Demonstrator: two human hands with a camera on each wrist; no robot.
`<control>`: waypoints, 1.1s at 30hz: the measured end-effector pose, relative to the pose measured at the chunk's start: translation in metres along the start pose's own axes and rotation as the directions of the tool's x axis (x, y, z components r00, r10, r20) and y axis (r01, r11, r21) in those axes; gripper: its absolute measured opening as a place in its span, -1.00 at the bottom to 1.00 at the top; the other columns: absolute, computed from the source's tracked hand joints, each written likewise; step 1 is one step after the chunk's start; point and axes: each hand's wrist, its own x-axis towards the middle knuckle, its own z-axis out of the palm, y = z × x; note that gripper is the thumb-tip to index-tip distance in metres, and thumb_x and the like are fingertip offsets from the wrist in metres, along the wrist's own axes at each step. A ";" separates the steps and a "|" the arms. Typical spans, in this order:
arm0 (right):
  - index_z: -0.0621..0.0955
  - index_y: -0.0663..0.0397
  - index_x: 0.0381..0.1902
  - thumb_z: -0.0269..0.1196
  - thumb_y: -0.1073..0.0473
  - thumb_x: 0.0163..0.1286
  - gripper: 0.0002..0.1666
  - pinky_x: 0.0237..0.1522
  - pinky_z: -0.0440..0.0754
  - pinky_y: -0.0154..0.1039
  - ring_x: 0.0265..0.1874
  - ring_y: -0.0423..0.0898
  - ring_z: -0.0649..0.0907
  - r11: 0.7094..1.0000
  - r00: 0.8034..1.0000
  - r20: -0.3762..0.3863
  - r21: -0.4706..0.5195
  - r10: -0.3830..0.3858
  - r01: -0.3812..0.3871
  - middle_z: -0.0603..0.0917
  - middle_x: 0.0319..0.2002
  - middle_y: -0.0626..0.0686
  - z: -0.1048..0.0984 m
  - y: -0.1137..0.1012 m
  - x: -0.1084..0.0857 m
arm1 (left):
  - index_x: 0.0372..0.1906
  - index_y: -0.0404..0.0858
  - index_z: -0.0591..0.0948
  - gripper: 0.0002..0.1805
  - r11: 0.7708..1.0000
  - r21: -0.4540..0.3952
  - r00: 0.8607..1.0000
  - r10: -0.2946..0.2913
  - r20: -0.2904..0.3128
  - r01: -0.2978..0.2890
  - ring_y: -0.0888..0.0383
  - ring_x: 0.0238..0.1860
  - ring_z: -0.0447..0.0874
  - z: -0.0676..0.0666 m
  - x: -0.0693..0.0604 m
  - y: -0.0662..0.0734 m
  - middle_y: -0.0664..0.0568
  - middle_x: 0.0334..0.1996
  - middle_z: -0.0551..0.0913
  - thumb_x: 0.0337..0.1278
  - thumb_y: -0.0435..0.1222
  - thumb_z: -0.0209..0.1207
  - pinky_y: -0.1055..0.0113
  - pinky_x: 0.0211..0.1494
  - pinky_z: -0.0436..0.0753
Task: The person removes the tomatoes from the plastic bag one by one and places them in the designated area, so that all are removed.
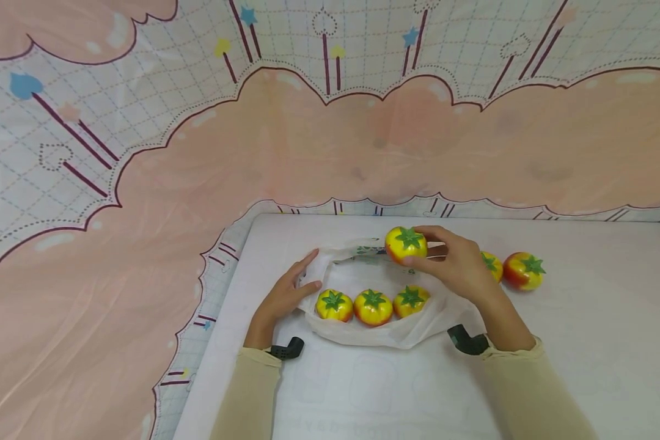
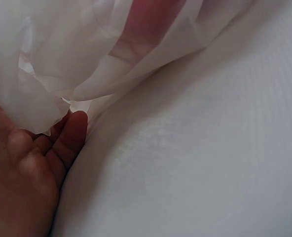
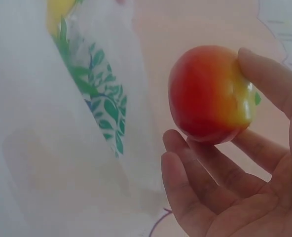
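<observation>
A white plastic bag (image 1: 357, 333) lies open with three red-yellow toy fruits with green star-shaped tops, such as the middle one (image 1: 373, 307), in a row inside. My right hand (image 1: 459, 266) holds another such fruit (image 1: 406, 244) between thumb and fingers over the bag's back right edge; the right wrist view shows this fruit's red side (image 3: 205, 94) and green leaf print on the bag (image 3: 109, 108). My left hand (image 1: 283, 297) is at the bag's left rim, thumb and fingers spread. In the left wrist view its curled fingers (image 2: 69, 140) touch the bag's edge.
Two more fruits are on the white table (image 1: 599, 318) right of the bag: one (image 1: 522, 271) in full view, the other (image 1: 492, 266) partly behind my right hand. A patterned pink and white cloth (image 1: 363, 146) hangs behind the table and down its left side.
</observation>
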 end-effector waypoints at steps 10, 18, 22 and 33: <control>0.41 -0.22 0.48 0.38 -0.37 0.25 -0.08 0.09 0.73 0.11 0.22 0.23 0.63 1.000 0.999 -0.030 -0.013 0.019 -0.020 0.54 0.37 0.14 -0.016 0.004 -0.010 | 0.56 0.40 0.20 -0.20 1.000 0.005 1.000 -0.012 0.003 0.012 -0.11 0.67 -0.06 0.000 0.001 -0.001 0.14 0.65 0.08 0.30 0.01 0.27 -0.37 0.58 -0.02; 0.42 -0.17 0.49 0.36 -0.38 0.26 -0.07 0.09 0.72 0.16 0.19 0.26 0.64 1.000 0.996 -0.089 -0.024 -0.003 0.001 0.55 0.35 0.18 -0.027 0.011 -0.014 | 0.56 0.41 0.21 -0.20 0.999 -0.003 0.999 -0.032 -0.001 0.032 -0.12 0.67 -0.07 0.000 0.002 0.000 0.14 0.65 0.09 0.29 0.01 0.29 -0.39 0.58 -0.03; 0.43 -0.15 0.48 0.37 -0.35 0.27 -0.09 0.08 0.72 0.18 0.18 0.26 0.64 1.000 0.994 -0.112 -0.012 -0.011 0.010 0.55 0.34 0.19 -0.033 0.016 -0.015 | 0.56 0.40 0.21 -0.20 1.000 -0.008 1.000 -0.026 0.000 0.026 -0.11 0.67 -0.07 0.000 0.002 -0.001 0.15 0.65 0.09 0.29 0.01 0.29 -0.39 0.58 -0.03; 0.40 -0.12 0.50 0.34 -0.37 0.30 -0.07 0.09 0.70 0.22 0.20 0.29 0.62 0.999 0.988 -0.155 -0.038 0.009 -0.015 0.51 0.39 0.22 -0.044 0.030 -0.016 | 0.55 0.41 0.21 -0.20 1.000 -0.002 1.000 -0.020 -0.006 0.020 -0.12 0.67 -0.07 0.001 0.003 -0.002 0.16 0.65 0.09 0.28 0.02 0.29 -0.38 0.58 -0.03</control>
